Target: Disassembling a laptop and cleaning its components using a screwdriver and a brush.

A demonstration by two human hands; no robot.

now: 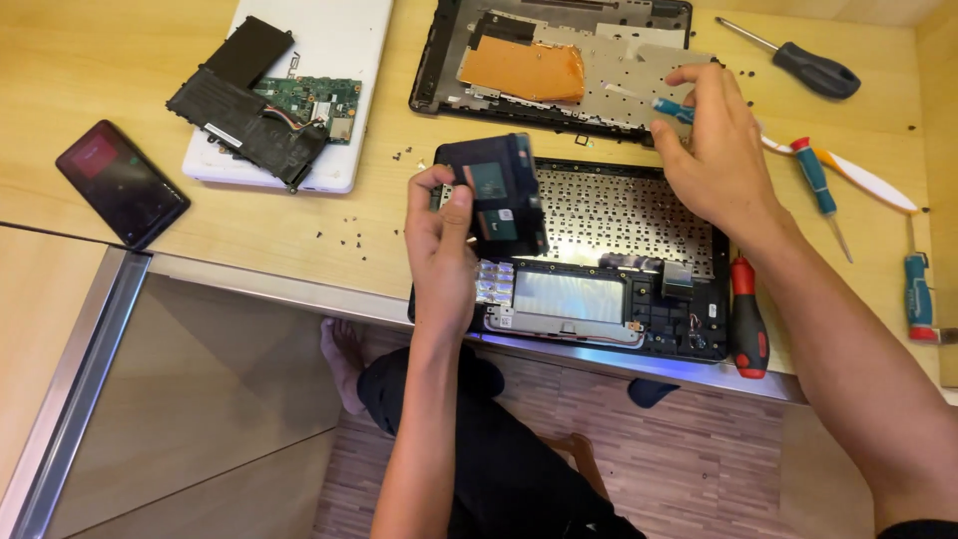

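Left hand (441, 250) covers part of the black board (496, 195) it grips, and that board hides the open laptop base's (609, 262) top-left corner. Right hand (720, 150) hides most of the blue-handled tool (671, 108) in its fingers; tip not visible. Second laptop shell (454, 60) cut off by top edge. Screwdriver at far right (919, 295) runs into something cut by the frame edge. Tiny dark screws (351, 240) on desk: type unreadable. Phone (122, 183) screen too dim to make out.
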